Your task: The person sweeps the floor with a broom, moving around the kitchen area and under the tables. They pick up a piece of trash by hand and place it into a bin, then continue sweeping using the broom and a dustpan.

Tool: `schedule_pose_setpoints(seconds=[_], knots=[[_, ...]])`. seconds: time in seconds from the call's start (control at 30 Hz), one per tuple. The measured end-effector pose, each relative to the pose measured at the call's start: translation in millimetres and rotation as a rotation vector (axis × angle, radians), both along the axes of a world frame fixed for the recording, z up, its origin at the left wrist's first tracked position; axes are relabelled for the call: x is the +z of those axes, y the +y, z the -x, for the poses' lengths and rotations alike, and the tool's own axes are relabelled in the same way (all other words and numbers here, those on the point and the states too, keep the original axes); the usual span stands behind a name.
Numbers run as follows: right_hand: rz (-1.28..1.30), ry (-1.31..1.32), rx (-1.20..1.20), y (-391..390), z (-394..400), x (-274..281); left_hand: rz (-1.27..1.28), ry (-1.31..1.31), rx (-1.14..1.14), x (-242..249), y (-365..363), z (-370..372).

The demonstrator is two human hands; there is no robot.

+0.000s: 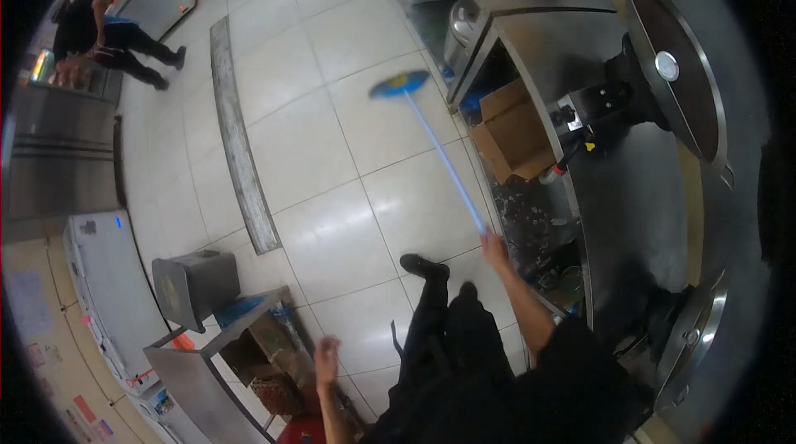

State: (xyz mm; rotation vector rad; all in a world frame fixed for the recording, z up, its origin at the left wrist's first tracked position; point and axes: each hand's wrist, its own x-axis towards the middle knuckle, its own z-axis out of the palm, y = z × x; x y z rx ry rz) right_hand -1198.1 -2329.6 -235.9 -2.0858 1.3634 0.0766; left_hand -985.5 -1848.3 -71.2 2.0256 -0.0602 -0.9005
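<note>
My right hand [494, 250] is wrapped round the end of a light blue handle, which belongs to a broom [448, 164]. The broom's blue and yellow head [400, 84] rests on the tiled floor ahead, slightly blurred. My left hand [327, 354] is away from the broom, held out at my side with loosely bent fingers and nothing visible in it. It is nearest to a low metal stand [199, 386] with boxes and bags on its shelf.
Along the right runs a steel counter [622, 220] with large round pans [676, 63] and a cardboard box [514, 133] underneath. A grey bin [195, 282], white freezer [116, 286] and metal floor strip [236, 129] lie left. Another person [91, 29] stands far left.
</note>
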Motion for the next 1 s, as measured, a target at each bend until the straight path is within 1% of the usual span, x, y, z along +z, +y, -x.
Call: schedule_pose_setpoints(seconds=[0.03, 0.07, 0.1, 0.13, 0.17, 0.2, 0.23, 0.27, 0.3, 0.33, 0.37, 0.4, 0.43, 0.47, 0.5, 0.53, 0.57, 0.6, 0.63, 0.67, 0.7, 0.73, 0.77, 0.8, 0.83, 0.87, 0.9, 0.97, 1.0], knots=[[0.023, 0.110, 0.103, -46, -46, 18, -0.021, -0.109, -0.001, 18, -13, -19], [-0.005, 0.071, 0.047, -76, -64, 45, -0.020, -0.104, 0.008, 21, -12, -18], [-0.033, 0.026, -0.013, -90, -77, 64, -0.041, -0.091, 0.123, 25, -4, -19], [-0.029, -0.043, -0.008, -83, -58, 61, -0.059, -0.086, 0.233, 29, 6, -26], [-0.014, -0.116, 0.002, -70, -17, 53, -0.027, -0.084, 0.303, 20, 20, -18], [-0.029, -0.163, -0.024, -46, 33, 34, 0.006, -0.074, 0.377, -2, 50, 8], [-0.088, -0.204, -0.014, -20, 85, 24, 0.136, -0.062, 0.407, -53, 107, 43], [-0.153, -0.110, -0.054, 5, 128, 39, -0.145, 0.069, 0.361, -28, 99, 67], [-0.125, -0.157, -0.009, 24, 154, 68, -0.340, 0.143, 0.236, -17, 94, 87], [-0.108, 0.151, -0.043, 40, 189, 57, -0.285, 0.318, 0.383, -17, 92, 109], [-0.114, 0.156, -0.093, 35, 165, 75, -0.229, 0.494, 0.520, -22, 86, 119], [-0.121, 0.167, -0.144, 29, 130, 109, -0.226, 0.498, 0.518, -24, 62, 111], [-0.120, 0.176, -0.146, 20, 118, 100, -0.250, 0.534, 0.409, -23, 41, 101], [-0.133, 0.209, -0.161, 18, 99, 85, -0.279, 0.566, 0.297, -23, 24, 79], [-0.134, 0.232, -0.163, -1, 69, 60, -0.272, 0.564, 0.302, -36, -3, 50], [-0.054, 0.185, -0.078, -22, 37, 30, -0.249, 0.477, 0.239, -48, -29, 16], [-0.121, 0.179, -0.110, -50, -17, 18, -0.244, 0.396, 0.173, -36, -65, -28], [-0.186, 0.172, -0.138, -91, -80, 1, -0.286, 0.324, 0.184, -28, -108, -75], [-0.036, -0.018, -0.038, -133, -116, -68, -0.296, 0.319, 0.186, -20, -150, -118], [-0.047, 0.148, 0.015, -191, -197, -86, -0.287, 0.232, 0.240, -18, -188, -159], [-0.106, 0.102, -0.017, -248, -295, -74, -0.274, 0.143, 0.290, -18, -228, -201], [-0.102, -0.070, -0.083, -305, -354, -172, -0.258, 0.147, 0.309, -11, -269, -239], [-0.028, -0.181, 0.047, -361, -454, -141, -0.272, 0.152, 0.303, -16, -298, -272], [0.101, -0.204, 0.171, -413, -541, -148, -0.252, 0.111, 0.219, -21, -325, -296], [0.148, -0.098, 0.201, -453, -611, -144, -0.234, 0.079, 0.140, -21, -347, -308], [0.151, -0.112, 0.197, -480, -662, -130, -0.269, 0.148, 0.097, 5, -392, -335], [0.116, -0.099, 0.193, -474, -657, -141, -0.303, 0.162, 0.094, 8, -396, -339], [0.065, -0.115, 0.101, -464, -625, -138, -0.232, 0.229, 0.158, -1, -396, -337], [-0.080, -0.033, 0.052, -435, -570, -128, -0.212, 0.198, 0.133, -6, -388, -330]])
